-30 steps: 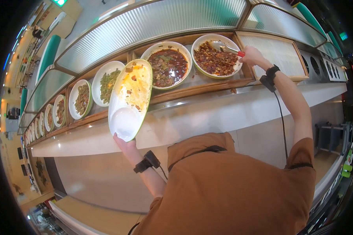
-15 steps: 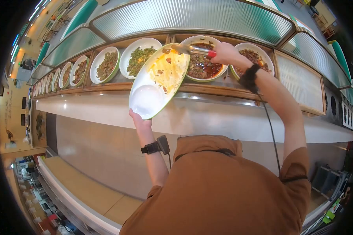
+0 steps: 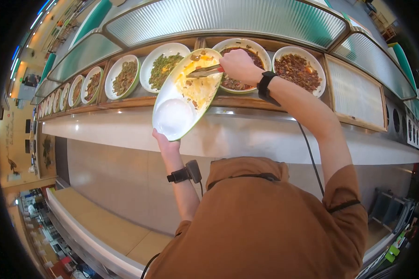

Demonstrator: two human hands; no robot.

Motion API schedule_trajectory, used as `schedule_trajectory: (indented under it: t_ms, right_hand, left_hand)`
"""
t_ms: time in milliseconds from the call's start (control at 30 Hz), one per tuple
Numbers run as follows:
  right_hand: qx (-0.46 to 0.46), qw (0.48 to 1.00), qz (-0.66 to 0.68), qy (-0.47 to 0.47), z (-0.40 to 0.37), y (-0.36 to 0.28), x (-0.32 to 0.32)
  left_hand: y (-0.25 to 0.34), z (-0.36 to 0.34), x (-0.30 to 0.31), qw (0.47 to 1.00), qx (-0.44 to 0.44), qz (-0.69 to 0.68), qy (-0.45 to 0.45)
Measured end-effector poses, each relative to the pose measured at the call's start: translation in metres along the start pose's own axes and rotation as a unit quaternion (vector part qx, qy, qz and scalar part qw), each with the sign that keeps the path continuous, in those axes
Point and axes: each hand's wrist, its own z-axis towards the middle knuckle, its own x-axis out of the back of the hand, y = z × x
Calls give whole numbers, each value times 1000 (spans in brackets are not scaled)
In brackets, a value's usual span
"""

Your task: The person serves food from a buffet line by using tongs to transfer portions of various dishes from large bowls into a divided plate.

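My left hand point(image 3: 166, 142) grips the near end of a large white oval dish point(image 3: 173, 116) with a green outside, tilted up over the counter edge. Yellow oily residue and brown food bits cling to its upper half. In my right hand point(image 3: 242, 65) is a pair of metal tongs point(image 3: 204, 72) with red on the handle; their tips lie over the smeared part of the dish. Behind my right hand stands a white bowl point(image 3: 217, 46) of dark, oily chopped food, partly covered by the hand and the dish.
Right of that stands a bowl point(image 3: 276, 56) of reddish-brown food; left, a bowl point(image 3: 146, 69) of chopped greens. Several more bowls run leftward in the wooden frame point(image 3: 139, 101). A ribbed glass screen point(image 3: 228, 21) rises behind, and a framed panel point(image 3: 356, 90) lies right.
My right hand and the tongs have moved left and down, from the dish's upper rim onto its smeared inside. My left hand and the dish have barely shifted.
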Motion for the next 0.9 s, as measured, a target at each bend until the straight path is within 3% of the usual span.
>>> schedule_trajectory:
  t_ms: [267,600,733,767,900]
  right_hand:
    - [-2,1000,-14,-7,-15,6,6]
    - [-74,996,39,-35,-37,17,15]
    - [-187,976,87,-67,-54,39,36]
    - [-189,976,102,-31,-66,49,43]
    - [-267,962,27,-44,-104,111,55]
  left_hand:
    - [-2,-13,-8,998,-13,39,51]
    - [0,-1,1,998,1,53,32]
    - [-1,-9,-9,997,-1,55,62]
    - [-2,-11,-10,995,-6,59,79]
    - [-1,-6,-6,996,6,61,72]
